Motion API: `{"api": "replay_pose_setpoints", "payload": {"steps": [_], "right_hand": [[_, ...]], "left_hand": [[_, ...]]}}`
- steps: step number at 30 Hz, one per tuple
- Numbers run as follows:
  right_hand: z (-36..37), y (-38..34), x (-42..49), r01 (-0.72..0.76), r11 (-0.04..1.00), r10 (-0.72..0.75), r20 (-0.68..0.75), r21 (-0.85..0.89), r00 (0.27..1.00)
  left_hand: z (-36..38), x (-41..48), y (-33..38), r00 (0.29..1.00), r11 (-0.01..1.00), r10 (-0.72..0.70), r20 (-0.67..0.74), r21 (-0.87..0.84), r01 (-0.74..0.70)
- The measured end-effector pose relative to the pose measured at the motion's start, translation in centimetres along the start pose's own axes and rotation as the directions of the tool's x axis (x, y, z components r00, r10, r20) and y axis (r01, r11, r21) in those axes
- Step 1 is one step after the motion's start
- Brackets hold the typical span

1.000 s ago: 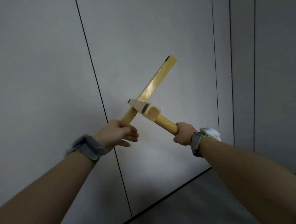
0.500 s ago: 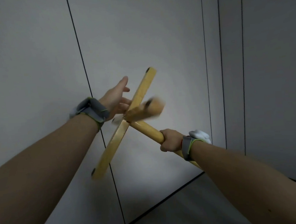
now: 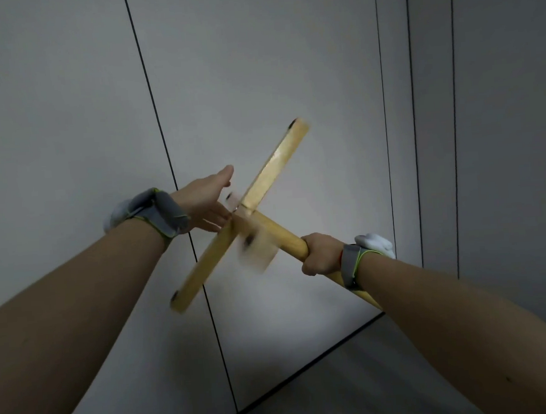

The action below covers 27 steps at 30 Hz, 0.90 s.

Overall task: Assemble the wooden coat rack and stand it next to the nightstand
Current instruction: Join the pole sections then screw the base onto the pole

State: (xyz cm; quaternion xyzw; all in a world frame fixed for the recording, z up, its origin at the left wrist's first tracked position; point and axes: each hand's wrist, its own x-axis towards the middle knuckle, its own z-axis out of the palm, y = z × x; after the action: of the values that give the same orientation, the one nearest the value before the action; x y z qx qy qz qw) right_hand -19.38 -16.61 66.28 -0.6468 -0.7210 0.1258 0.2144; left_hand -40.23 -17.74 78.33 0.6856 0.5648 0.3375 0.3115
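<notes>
I hold a round wooden pole [image 3: 285, 238] out in front of me, pointing up and left. My right hand [image 3: 320, 253] is shut around its shaft. At the pole's far end a flat wooden cross bar [image 3: 272, 171] sits diagonally, from lower left to upper right. A second, shorter cross piece [image 3: 255, 250] at the joint is motion-blurred. My left hand [image 3: 206, 201] is flat with fingers spread, its palm against the joint on the left side of the bar. Both wrists wear grey straps.
A grey panelled wall [image 3: 65, 124] with thin dark vertical seams fills the view close ahead. A strip of grey floor [image 3: 358, 385] shows at the bottom right. No nightstand is in view.
My left hand let go of the bar's lower end, rose and opened flat against the joint. The cross pieces have spun around the pole end. My right hand kept its grip.
</notes>
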Motion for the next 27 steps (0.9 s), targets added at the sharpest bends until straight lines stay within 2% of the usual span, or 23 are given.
{"api": "replay_pose_setpoints", "payload": {"steps": [4, 7, 9, 11, 13, 15, 18, 24, 27], "right_hand": [[0.6, -0.1, 0.2, -0.005, 1.0, 0.005, 0.004, 0.011, 1.0], [0.7, 0.0, 0.1, -0.014, 1.0, 0.014, -0.011, 0.014, 1.0], [0.8, 0.0, 0.1, -0.014, 1.0, 0.014, -0.021, 0.01, 1.0], [0.7, 0.2, 0.2, -0.014, 1.0, 0.014, -0.03, 0.008, 0.999], [0.5, 0.2, 0.1, -0.02, 1.0, 0.02, -0.034, 0.01, 0.999], [0.4, 0.3, 0.1, -0.024, 1.0, 0.024, -0.032, 0.015, 0.999], [0.7, 0.2, 0.0, -0.015, 1.0, 0.015, -0.023, 0.005, 1.0], [1.4, -0.1, 0.2, -0.013, 1.0, 0.013, -0.014, 0.003, 1.0], [1.2, -0.2, 0.3, -0.018, 1.0, 0.018, -0.031, -0.001, 0.999]], "left_hand": [[0.7, -0.2, 1.8, 0.987, 0.976, 0.157, -0.015, -0.153, -0.158], [0.2, -1.0, 2.9, 0.975, 0.951, 0.219, 0.039, -0.232, -0.204], [-0.2, -1.4, 2.7, 0.977, 0.968, 0.189, 0.101, -0.186, -0.168], [-0.2, -1.4, 1.8, 0.984, 0.995, 0.088, 0.155, -0.065, -0.079], [-0.2, -1.2, 0.6, 0.991, 0.998, -0.022, 0.133, 0.057, 0.015], [-0.2, -0.8, -0.5, 0.995, 0.992, -0.07, 0.068, 0.113, 0.062], [-0.1, -0.1, -0.8, 1.0, 1.0, -0.004, 0.018, -0.008, 0.005], [0.3, -0.5, 1.2, 0.985, 0.962, 0.166, 0.036, -0.227, -0.154], [-0.1, -1.0, 1.2, 0.981, 0.949, 0.172, 0.085, -0.282, -0.142]]}}
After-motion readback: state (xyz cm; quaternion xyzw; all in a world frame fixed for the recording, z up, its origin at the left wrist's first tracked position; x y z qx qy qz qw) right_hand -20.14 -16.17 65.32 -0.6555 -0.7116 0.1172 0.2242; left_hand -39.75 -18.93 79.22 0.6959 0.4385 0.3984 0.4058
